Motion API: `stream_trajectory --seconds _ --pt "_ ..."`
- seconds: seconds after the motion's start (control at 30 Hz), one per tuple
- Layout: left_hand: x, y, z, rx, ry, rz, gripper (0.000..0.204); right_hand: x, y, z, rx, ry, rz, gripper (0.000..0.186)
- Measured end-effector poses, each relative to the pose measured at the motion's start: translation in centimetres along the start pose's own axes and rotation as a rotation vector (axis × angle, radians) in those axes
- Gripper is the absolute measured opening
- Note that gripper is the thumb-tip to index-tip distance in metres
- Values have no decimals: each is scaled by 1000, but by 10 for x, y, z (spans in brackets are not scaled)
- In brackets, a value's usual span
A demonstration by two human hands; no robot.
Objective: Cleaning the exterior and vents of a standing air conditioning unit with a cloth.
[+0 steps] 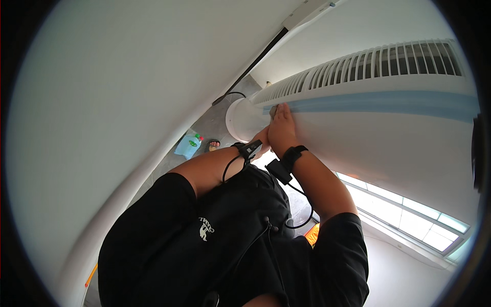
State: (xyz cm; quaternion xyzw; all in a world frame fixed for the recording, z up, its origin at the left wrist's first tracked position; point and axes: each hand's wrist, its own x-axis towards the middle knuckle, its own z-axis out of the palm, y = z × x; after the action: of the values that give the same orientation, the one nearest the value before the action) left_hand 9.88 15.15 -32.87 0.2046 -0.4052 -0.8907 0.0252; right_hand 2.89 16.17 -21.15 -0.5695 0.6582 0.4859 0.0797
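Observation:
My right hand (281,128) is against a tall white appliance (388,138) with a slatted grille (383,61) and a long light-blue band (373,102). Its fingertips are bunched at the band over a small greyish thing (273,111) that I cannot make out. My left hand (262,137) is just below and left of it, largely hidden behind it, so its fingers do not show clearly. Both wrists wear dark straps with black devices and cables. The appliance's round white base (234,120) is beyond my hands.
A white wall (102,87) rises on my left, with a black cable (230,94) near it. On the grey tiled floor (220,112) are a light-blue bag or container (188,147) and a sandalled foot (213,146). A bright window (404,215) lies to my right.

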Motion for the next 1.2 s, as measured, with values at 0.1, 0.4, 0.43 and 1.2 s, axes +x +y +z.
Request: stream_trajectory --seconds 0.1,0.4,0.43,1.2 --pt "11 -20 -34 40 31 51 48 54 -29 25 -128 33 30 57" --pt "20 -58 -86 -157 130 -75 34 89 -59 24 2224 408 439 51" --pt "17 -39 -80 95 170 -139 29 99 -58 38 2161 311 463 50" --pt "17 -13 -76 -362 54 -196 33 160 -85 121 2665 382 553 58"
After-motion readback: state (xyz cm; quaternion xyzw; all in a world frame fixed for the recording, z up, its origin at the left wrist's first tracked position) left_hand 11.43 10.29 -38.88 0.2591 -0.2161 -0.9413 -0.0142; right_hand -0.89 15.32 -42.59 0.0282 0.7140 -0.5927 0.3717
